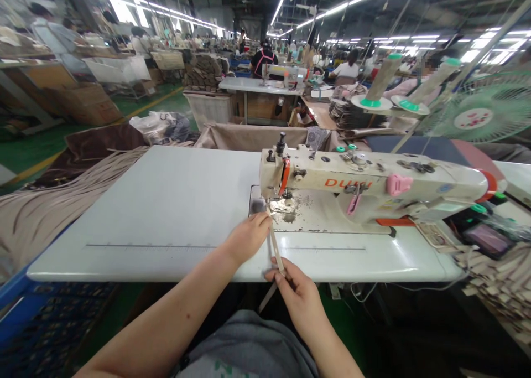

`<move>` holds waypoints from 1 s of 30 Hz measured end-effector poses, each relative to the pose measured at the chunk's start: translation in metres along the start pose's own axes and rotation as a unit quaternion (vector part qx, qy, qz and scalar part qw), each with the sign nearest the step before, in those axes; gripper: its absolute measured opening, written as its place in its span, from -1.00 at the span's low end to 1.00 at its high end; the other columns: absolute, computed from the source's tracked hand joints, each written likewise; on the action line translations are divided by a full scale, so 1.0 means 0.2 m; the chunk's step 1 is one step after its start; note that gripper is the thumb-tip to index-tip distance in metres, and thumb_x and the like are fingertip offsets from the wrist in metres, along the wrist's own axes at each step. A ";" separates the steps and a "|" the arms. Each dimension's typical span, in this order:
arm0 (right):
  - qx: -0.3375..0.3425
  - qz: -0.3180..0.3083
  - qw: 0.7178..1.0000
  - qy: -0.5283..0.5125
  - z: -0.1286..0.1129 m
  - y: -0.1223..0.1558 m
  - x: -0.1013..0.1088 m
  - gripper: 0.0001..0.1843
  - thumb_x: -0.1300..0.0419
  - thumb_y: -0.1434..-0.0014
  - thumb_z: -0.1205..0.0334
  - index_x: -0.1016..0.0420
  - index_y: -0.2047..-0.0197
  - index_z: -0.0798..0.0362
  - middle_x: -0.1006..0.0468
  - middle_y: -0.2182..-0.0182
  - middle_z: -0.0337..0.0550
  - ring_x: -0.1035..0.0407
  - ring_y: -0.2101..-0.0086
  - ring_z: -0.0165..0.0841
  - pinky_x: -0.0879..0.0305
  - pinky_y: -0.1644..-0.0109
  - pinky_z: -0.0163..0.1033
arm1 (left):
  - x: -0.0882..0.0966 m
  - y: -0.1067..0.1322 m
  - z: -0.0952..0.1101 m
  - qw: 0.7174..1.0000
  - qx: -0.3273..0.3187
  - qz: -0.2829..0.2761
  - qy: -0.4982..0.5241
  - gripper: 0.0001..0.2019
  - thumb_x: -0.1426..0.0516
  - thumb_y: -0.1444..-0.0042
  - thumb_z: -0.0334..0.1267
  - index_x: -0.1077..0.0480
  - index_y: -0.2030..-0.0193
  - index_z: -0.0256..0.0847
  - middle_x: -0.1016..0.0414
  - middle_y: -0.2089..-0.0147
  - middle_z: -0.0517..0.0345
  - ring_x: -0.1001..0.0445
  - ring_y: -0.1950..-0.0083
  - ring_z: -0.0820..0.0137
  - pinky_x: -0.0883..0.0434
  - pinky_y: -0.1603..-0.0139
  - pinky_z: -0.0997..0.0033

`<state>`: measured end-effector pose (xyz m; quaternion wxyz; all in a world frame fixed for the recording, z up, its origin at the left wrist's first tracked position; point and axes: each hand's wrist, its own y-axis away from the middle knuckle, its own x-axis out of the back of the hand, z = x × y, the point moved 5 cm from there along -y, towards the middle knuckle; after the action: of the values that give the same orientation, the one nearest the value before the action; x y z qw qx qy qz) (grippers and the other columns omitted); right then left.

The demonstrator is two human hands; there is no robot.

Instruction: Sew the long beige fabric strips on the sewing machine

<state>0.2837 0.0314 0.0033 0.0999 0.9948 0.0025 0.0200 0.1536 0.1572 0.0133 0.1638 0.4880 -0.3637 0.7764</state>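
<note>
A narrow beige fabric strap [275, 246] runs from under the sewing machine's [373, 181] presser foot toward me, over the front edge of the white table [174, 201]. My left hand [250, 235] is closed on the strap just in front of the needle area; its fingertips partly hide the strap. Lower down, my right hand [297, 290] pinches the same strap between thumb and fingers at the table edge. Below that hand the strap's tail hangs over my lap. The needle itself is too small to make out.
Many beige straps [78, 192] are heaped at the left, above a blue crate [53, 317]. More beige pieces [501, 289] are stacked at the right. Thread cones [382, 79] and a green fan [477, 112] stand behind the machine. Co-workers sit farther back.
</note>
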 end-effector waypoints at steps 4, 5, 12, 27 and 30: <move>-0.055 -0.037 0.992 -0.111 0.03 0.00 -0.03 -0.51 -0.38 -0.14 -0.18 -0.57 0.08 0.05 -0.69 0.37 -0.12 -0.53 0.27 -0.23 -0.42 0.07 -0.15 | 0.01 0.00 0.01 1.000 -0.011 -0.016 -0.004 -0.85 -0.02 -0.35 -0.40 -0.36 0.02 -0.22 -0.46 -0.07 -0.06 -0.49 -0.13 0.20 -0.48 -0.22 0.13; -0.067 -0.038 0.989 -0.125 0.04 0.00 -0.04 -0.52 -0.39 -0.12 -0.19 -0.58 0.14 0.06 -0.68 0.39 -0.13 -0.53 0.30 -0.25 -0.43 0.11 -0.17 | 0.01 0.00 0.01 1.000 -0.012 -0.018 -0.004 -0.86 -0.02 -0.36 -0.40 -0.36 0.03 -0.22 -0.46 -0.07 -0.06 -0.49 -0.12 0.20 -0.48 -0.22 0.13; -0.099 -0.029 0.985 -0.139 0.08 0.06 -0.02 -0.57 -0.41 -0.11 -0.16 -0.64 0.31 0.09 -0.66 0.48 -0.15 -0.48 0.44 -0.36 -0.40 0.24 -0.27 | 0.02 0.00 0.01 1.000 -0.007 -0.016 -0.004 -0.86 -0.04 -0.34 -0.41 -0.36 0.03 -0.22 -0.45 -0.08 -0.07 -0.49 -0.13 0.19 -0.49 -0.21 0.13; -0.091 -0.032 0.986 -0.137 0.10 0.06 -0.02 -0.53 -0.39 -0.11 -0.21 -0.66 0.38 0.10 -0.62 0.53 -0.16 -0.44 0.46 -0.35 -0.33 0.31 -0.29 | 0.00 0.00 0.00 1.000 -0.015 -0.012 0.000 -0.84 -0.01 -0.36 -0.38 -0.36 -0.01 -0.20 -0.47 -0.07 -0.06 -0.48 -0.16 0.20 -0.50 -0.21 0.11; -0.088 -0.041 0.987 -0.130 0.11 0.05 -0.02 -0.48 -0.37 -0.10 -0.26 -0.65 0.41 0.10 -0.61 0.56 -0.14 -0.42 0.49 -0.35 -0.29 0.36 -0.30 | -0.01 0.00 0.00 1.000 -0.013 -0.019 0.004 -0.84 -0.02 -0.36 -0.39 -0.34 -0.02 -0.19 -0.46 -0.09 -0.04 -0.47 -0.19 0.21 -0.48 -0.24 0.11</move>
<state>0.2811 0.0167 -0.0170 0.1877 0.9753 0.0286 -0.1133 0.1547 0.1568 0.0114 0.1864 0.4896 -0.3632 0.7705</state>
